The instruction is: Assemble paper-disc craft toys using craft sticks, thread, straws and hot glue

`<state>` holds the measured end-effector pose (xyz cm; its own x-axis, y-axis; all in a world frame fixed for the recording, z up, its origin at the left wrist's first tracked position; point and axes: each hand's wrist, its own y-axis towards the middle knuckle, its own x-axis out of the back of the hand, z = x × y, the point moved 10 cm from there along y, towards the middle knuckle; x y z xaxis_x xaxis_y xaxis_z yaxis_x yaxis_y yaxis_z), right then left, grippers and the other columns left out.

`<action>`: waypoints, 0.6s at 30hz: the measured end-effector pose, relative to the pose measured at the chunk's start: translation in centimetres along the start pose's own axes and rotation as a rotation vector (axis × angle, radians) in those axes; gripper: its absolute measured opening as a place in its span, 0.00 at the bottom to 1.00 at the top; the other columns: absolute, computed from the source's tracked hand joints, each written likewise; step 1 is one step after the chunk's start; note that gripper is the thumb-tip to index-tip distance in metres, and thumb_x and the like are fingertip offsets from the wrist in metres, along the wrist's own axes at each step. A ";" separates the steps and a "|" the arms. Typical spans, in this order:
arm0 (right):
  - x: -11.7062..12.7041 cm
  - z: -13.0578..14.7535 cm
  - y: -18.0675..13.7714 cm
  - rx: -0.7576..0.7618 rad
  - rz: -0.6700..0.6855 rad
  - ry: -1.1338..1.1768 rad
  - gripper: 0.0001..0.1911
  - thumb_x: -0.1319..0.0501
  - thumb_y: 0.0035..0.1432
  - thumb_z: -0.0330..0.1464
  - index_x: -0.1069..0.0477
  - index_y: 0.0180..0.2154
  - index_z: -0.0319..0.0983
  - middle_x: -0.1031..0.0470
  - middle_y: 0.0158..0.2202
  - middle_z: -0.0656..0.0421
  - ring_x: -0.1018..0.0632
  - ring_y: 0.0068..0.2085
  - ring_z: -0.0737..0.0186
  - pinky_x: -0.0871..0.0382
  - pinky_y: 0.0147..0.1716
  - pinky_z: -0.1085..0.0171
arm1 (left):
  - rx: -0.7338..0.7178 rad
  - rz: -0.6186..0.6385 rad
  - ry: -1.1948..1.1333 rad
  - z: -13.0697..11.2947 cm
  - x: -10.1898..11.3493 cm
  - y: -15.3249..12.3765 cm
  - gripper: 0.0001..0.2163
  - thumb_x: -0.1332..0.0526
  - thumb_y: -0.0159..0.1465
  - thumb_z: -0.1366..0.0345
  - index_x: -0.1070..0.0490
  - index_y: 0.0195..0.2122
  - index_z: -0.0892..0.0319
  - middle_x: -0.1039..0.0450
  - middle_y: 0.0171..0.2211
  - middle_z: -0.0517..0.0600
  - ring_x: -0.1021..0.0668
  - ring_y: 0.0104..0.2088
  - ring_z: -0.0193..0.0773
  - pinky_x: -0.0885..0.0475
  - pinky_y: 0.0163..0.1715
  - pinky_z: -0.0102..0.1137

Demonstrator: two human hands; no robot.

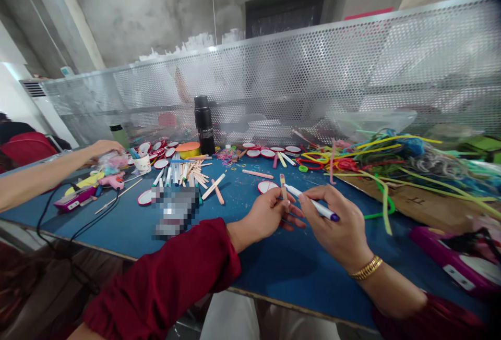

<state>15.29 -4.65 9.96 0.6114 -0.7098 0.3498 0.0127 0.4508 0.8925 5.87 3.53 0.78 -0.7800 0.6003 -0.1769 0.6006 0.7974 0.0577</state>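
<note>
Craft stick [282, 183] is held upright just above the blue table [297, 272], pinched low by the closed fingers of the left hand [269, 216]; the right hand [338, 233] grips a white marker [313, 204] pen-fashion, tip at the stick's face. Recommended: rest both wrists on the table; keep the pinch low and the strokes short and light, lest the stick twist.

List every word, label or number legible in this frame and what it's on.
"TT", faint and uncertain: on the cardboard sheet at right.
Black flask: label too small to read.
Marker in the right hand: no legible print.
Craft stick in the left hand: nothing readable.
</note>
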 end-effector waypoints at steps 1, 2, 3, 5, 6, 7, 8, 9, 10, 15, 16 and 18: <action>0.0 0.0 0.0 -0.001 0.003 -0.001 0.05 0.36 0.63 0.33 0.28 0.33 0.42 0.22 0.30 0.61 0.22 0.30 0.62 0.32 0.33 0.63 | 0.001 0.000 0.004 0.0 0.0 0.0 0.13 0.37 0.63 0.57 0.37 0.42 0.58 0.25 0.33 0.49 0.19 0.27 0.35 0.28 0.25 0.26; 0.0 0.0 0.0 -0.005 0.004 -0.002 0.05 0.36 0.63 0.34 0.28 0.33 0.42 0.22 0.30 0.61 0.22 0.30 0.62 0.32 0.32 0.63 | 0.000 0.001 0.008 0.0 0.0 0.0 0.14 0.36 0.62 0.56 0.37 0.42 0.58 0.25 0.33 0.49 0.19 0.28 0.36 0.28 0.25 0.26; 0.0 -0.1 0.0 -0.011 0.004 -0.004 0.06 0.36 0.63 0.34 0.28 0.33 0.42 0.22 0.30 0.61 0.22 0.30 0.62 0.32 0.32 0.62 | -0.001 0.001 0.010 -0.1 0.0 0.0 0.15 0.36 0.62 0.56 0.37 0.42 0.57 0.25 0.33 0.49 0.19 0.28 0.36 0.28 0.25 0.26; 0.1 -0.2 0.0 -0.022 0.001 -0.012 0.06 0.37 0.63 0.34 0.28 0.33 0.43 0.22 0.30 0.61 0.22 0.30 0.61 0.32 0.32 0.62 | 0.001 0.004 0.011 -0.1 0.0 0.0 0.15 0.36 0.62 0.55 0.37 0.42 0.57 0.25 0.34 0.49 0.19 0.28 0.36 0.29 0.25 0.26; 0.1 -0.2 0.0 -0.025 0.000 -0.013 0.05 0.37 0.63 0.34 0.28 0.33 0.43 0.22 0.30 0.61 0.22 0.30 0.60 0.32 0.32 0.61 | 0.002 0.003 0.010 -0.1 0.0 0.0 0.15 0.37 0.63 0.55 0.37 0.43 0.57 0.25 0.34 0.49 0.19 0.27 0.36 0.29 0.25 0.26; 0.1 -0.2 0.0 -0.026 0.003 -0.014 0.05 0.37 0.63 0.34 0.28 0.33 0.43 0.22 0.29 0.60 0.22 0.30 0.60 0.32 0.32 0.61 | 0.003 0.002 0.010 -0.1 0.0 0.0 0.15 0.37 0.63 0.55 0.37 0.43 0.57 0.25 0.34 0.49 0.19 0.27 0.35 0.29 0.25 0.26; 0.1 -0.2 0.0 -0.028 0.007 -0.013 0.05 0.37 0.64 0.34 0.28 0.33 0.43 0.22 0.30 0.60 0.22 0.30 0.59 0.31 0.32 0.61 | 0.003 0.003 0.010 -0.1 0.0 0.0 0.15 0.37 0.63 0.55 0.37 0.43 0.57 0.25 0.34 0.49 0.19 0.27 0.35 0.29 0.25 0.26; 0.1 -0.3 0.1 -0.033 0.005 -0.015 0.06 0.37 0.64 0.35 0.28 0.33 0.43 0.22 0.30 0.60 0.22 0.30 0.59 0.31 0.32 0.60 | 0.003 0.004 0.010 -0.1 0.0 0.0 0.15 0.37 0.63 0.55 0.38 0.43 0.57 0.25 0.34 0.49 0.19 0.27 0.35 0.29 0.25 0.26; 0.2 -0.3 0.1 -0.040 0.003 -0.018 0.06 0.37 0.64 0.35 0.28 0.33 0.43 0.22 0.30 0.59 0.22 0.30 0.58 0.31 0.32 0.60 | 0.004 0.006 0.011 -0.1 0.0 0.0 0.15 0.37 0.63 0.55 0.38 0.42 0.57 0.24 0.34 0.50 0.19 0.27 0.35 0.29 0.25 0.26; 0.1 -0.5 0.0 -0.048 0.010 -0.013 0.07 0.37 0.64 0.35 0.28 0.32 0.43 0.22 0.29 0.59 0.22 0.29 0.59 0.31 0.32 0.60 | 0.008 -0.003 0.019 -0.1 0.0 -0.1 0.14 0.38 0.63 0.56 0.38 0.43 0.57 0.24 0.34 0.50 0.19 0.27 0.36 0.29 0.26 0.27; 0.1 -0.5 0.0 -0.049 0.009 -0.013 0.07 0.37 0.64 0.35 0.28 0.32 0.43 0.22 0.29 0.60 0.22 0.29 0.59 0.31 0.32 0.60 | 0.007 -0.004 0.019 -0.1 0.0 -0.1 0.14 0.38 0.63 0.56 0.37 0.43 0.57 0.24 0.34 0.50 0.19 0.27 0.36 0.29 0.26 0.27; 0.1 -0.6 0.0 -0.054 0.005 -0.016 0.06 0.37 0.64 0.35 0.28 0.32 0.43 0.22 0.30 0.60 0.22 0.30 0.60 0.31 0.33 0.61 | 0.004 0.000 0.016 -0.2 0.0 -0.1 0.14 0.37 0.63 0.55 0.37 0.43 0.58 0.24 0.34 0.50 0.19 0.27 0.36 0.29 0.26 0.27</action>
<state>15.84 -4.43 9.84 0.5990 -0.7158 0.3589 0.0524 0.4824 0.8744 5.76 3.43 0.93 -0.7829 0.6008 -0.1614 0.6010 0.7975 0.0537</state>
